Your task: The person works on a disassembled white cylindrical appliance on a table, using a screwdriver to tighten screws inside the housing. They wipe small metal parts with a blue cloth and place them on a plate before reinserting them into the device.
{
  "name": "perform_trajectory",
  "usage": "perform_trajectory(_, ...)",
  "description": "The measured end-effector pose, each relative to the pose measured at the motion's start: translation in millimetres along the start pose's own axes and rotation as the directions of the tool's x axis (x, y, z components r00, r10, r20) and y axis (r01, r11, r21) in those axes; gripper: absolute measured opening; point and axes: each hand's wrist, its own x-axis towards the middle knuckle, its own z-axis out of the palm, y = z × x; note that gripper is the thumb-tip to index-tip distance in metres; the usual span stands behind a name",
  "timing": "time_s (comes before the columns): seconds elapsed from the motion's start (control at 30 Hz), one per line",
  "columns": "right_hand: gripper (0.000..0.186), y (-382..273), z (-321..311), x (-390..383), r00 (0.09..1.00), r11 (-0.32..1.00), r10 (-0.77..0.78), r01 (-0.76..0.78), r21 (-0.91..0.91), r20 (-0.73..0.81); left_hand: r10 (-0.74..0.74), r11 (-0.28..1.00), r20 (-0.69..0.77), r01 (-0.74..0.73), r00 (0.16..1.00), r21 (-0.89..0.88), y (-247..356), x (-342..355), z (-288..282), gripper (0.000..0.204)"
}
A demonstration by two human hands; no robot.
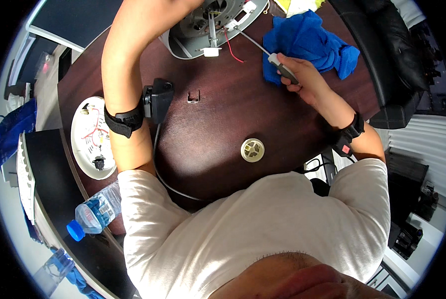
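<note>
My left hand (183,7) is at the top edge, beside a grey appliance housing (183,42) with a metal interior; its fingers are out of sight. My right hand (297,74) grips a screwdriver (281,66) with a grey-and-white handle. Its long shaft reaches to a white fitting (231,25) on the housing's right part. A red wire (229,46) hangs from the housing onto the dark wooden table (208,124). A crumpled blue cloth (310,37) lies just behind and right of my right hand.
A white oval part with wires (94,149) lies left of my forearm, a plastic bottle (93,214) below it. A small metal bracket (193,98) and a round cream cap (253,150) lie mid-table. A yellow-white cloth (297,6) is at the back; a black chair (392,65) stands right.
</note>
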Motion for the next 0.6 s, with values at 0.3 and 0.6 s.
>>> perform_trajectory(0.3, 0.024, 4.2, -10.2, 9.6, 0.709, 0.391, -0.697, 0.502, -0.771, 0.109, -0.044, 0.999, 0.026, 0.044, 0.999, 0.015, -1.5, -1.7, -4.9, 0.057)
perform_trajectory(0.6, 0.025, 16.0, 3.3, -0.3, 0.529, -0.014, -0.805, 0.432, -0.902, 0.266, 0.02, 0.999, -0.008, -0.02, 1.0, 0.029, 6.5, -6.1, -1.8, 0.055)
